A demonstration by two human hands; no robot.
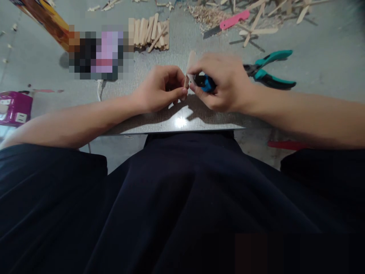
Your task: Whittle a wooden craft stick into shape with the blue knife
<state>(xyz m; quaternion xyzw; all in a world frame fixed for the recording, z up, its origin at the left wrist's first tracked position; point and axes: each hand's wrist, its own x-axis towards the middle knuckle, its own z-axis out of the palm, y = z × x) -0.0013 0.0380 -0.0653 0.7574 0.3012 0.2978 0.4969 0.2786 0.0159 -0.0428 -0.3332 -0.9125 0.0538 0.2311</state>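
My left hand (161, 88) is closed in a pinch on a small wooden craft stick (186, 82), most of it hidden by the fingers. Close against it, my right hand (224, 82) is wrapped round a tool with a blue-and-black handle (207, 83). The tool's pale metal end touches or nearly touches the stick; its exact kind is hard to make out. A pale, blurred, rounded strip (192, 59) rises above the fingertips. Both hands are held just over the near edge of the grey table (182, 121).
Teal-handled pliers (268, 70) lie beyond my right wrist. Farther back are a pink-handled saw (234, 19), sawdust (201, 17) and joined craft sticks (251, 32). A row of loose sticks (149, 32), a blurred-out phone (110, 51) and a purple box (17, 107) are leftward.
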